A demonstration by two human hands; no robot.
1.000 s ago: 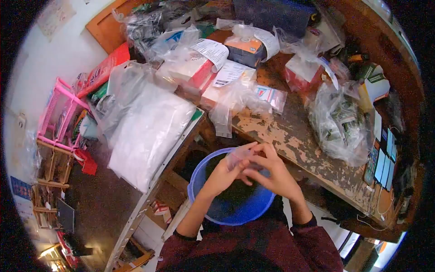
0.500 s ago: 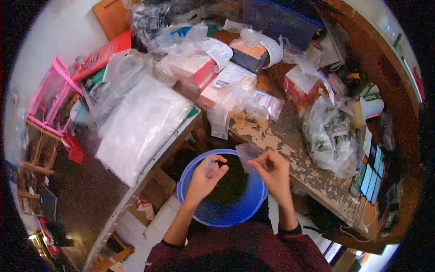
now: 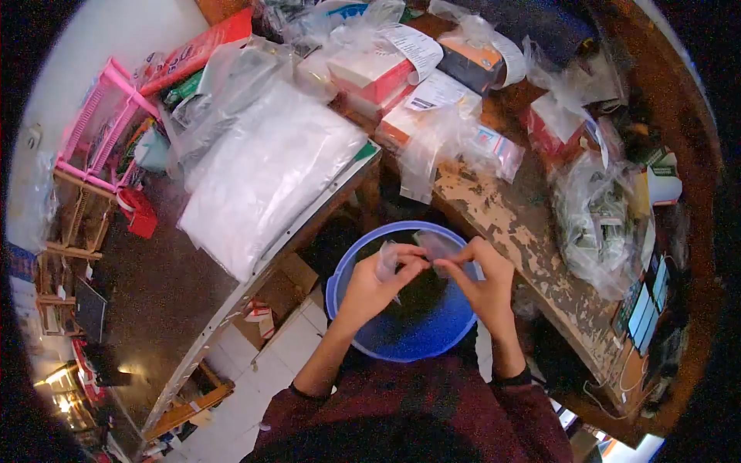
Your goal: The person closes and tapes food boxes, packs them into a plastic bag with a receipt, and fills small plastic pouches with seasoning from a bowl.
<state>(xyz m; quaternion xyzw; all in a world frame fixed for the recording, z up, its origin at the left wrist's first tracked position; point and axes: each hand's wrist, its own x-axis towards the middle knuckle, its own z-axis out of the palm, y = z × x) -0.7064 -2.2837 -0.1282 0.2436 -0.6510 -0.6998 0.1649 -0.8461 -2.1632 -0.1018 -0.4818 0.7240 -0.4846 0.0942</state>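
Over a blue plastic tub (image 3: 401,347), my two hands are close together with the fingertips almost meeting. My right hand (image 3: 485,279) pinches the edge of a small clear plastic bag (image 3: 437,245) between thumb and fingers. Another piece of clear plastic (image 3: 387,262) is tucked in my left hand (image 3: 374,287), whose thumb and forefinger close near the right fingertips. Whether the left fingertips also grip the right hand's bag is too small to tell. Dark, fine-looking contents (image 3: 421,302) lie in the bottom of the tub, partly covered by the hands.
At left, a stack of white plastic sheets (image 3: 270,162) lies on a dark table (image 3: 147,285). A worn wooden bench (image 3: 509,224) at right carries wrapped boxes (image 3: 370,73), a big clear bag (image 3: 594,224) and a phone (image 3: 642,320). A pink rack (image 3: 104,127) stands far left.
My hands have come together; the left fingertips moved right toward the plastic in my right hand. The camera view has shifted, so the tub and tables appear displaced.
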